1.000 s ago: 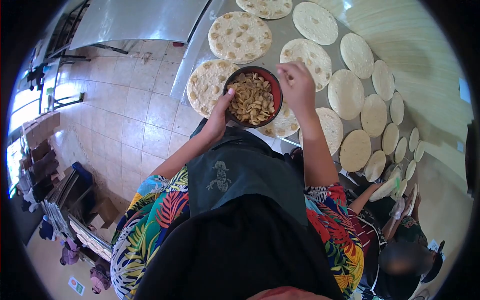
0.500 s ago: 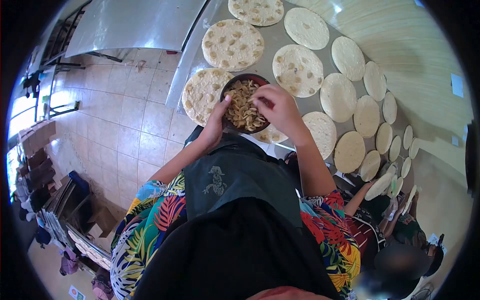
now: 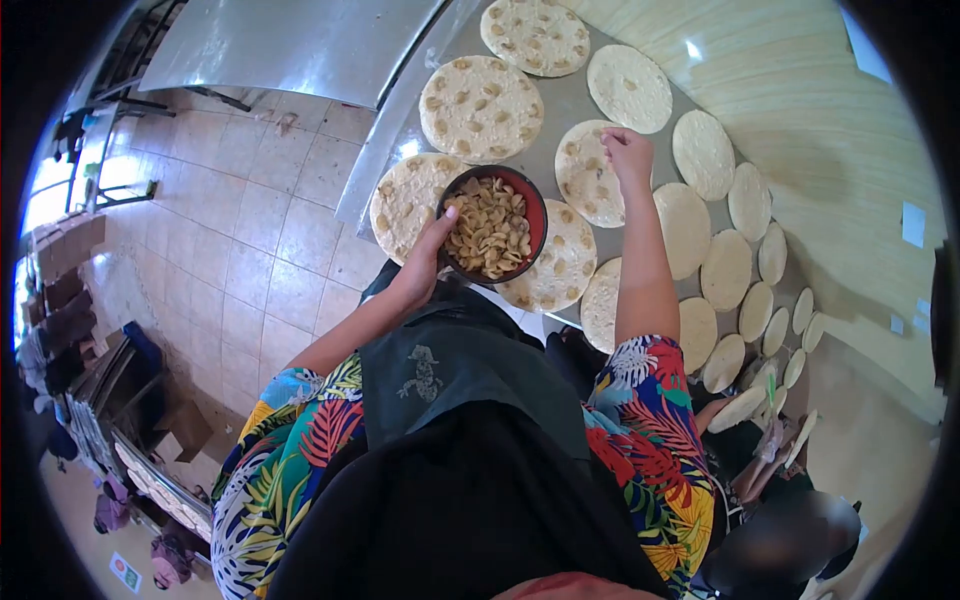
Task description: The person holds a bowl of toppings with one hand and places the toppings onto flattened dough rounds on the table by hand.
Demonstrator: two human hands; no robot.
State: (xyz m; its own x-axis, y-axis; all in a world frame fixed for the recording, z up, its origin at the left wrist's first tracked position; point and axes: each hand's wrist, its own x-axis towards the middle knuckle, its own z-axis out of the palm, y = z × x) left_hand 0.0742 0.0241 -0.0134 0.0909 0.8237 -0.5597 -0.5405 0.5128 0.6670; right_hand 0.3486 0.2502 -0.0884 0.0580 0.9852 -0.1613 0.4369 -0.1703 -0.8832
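A dark bowl with a red inside [image 3: 534, 214] holds many pale brown slices [image 3: 490, 225]. My left hand [image 3: 428, 248] grips the bowl's left rim, thumb on the edge. My right hand [image 3: 628, 157] is over the upper right part of a round flat dough piece [image 3: 590, 175] dotted with a few slices. Its fingers are pinched together; whatever is between them is too small to make out. Other rounds with slices lie around the bowl, one at its left [image 3: 405, 205], one above [image 3: 481, 108] and one at its lower right [image 3: 560, 265].
Several plain rounds [image 3: 683, 230] cover the right part of the metal table [image 3: 540, 120]. Another metal table [image 3: 270, 45] stands at the upper left. Co-workers at the lower right handle pale rounds [image 3: 740, 408]. Stacked boxes and racks [image 3: 130, 400] are at the left.
My right hand went from the first dough round into the bowl, then out again to the upper right over that round. My left hand has kept hold of the bowl.
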